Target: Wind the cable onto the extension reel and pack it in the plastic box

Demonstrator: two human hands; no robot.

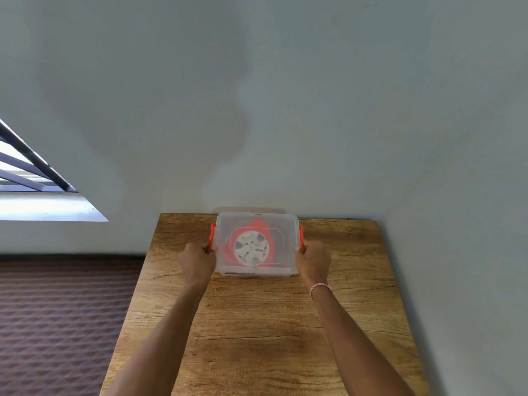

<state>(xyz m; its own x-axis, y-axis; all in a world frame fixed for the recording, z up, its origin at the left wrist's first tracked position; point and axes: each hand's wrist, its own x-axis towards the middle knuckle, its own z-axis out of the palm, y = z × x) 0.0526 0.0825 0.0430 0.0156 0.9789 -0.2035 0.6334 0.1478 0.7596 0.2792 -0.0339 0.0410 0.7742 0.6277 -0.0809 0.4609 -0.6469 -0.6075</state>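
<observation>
Head view: clear rectangular plastic box [257,244] with lid on, at far edge of wooden table [257,324], red-and-white round extension reel [251,247] inside. Left hand [197,260] and right hand [313,260] curled around orange side latches [212,234]. Final packing step, apparently; next, both latches pressed shut.

A wooden table [257,324] with a knotted oak grain fills the lower centre, its far edge set against a pale grey-green wall [314,95]. At nine o'clock a barred window [31,178] admits daylight. At seven o'clock lies brown patterned floor covering [57,315].
</observation>
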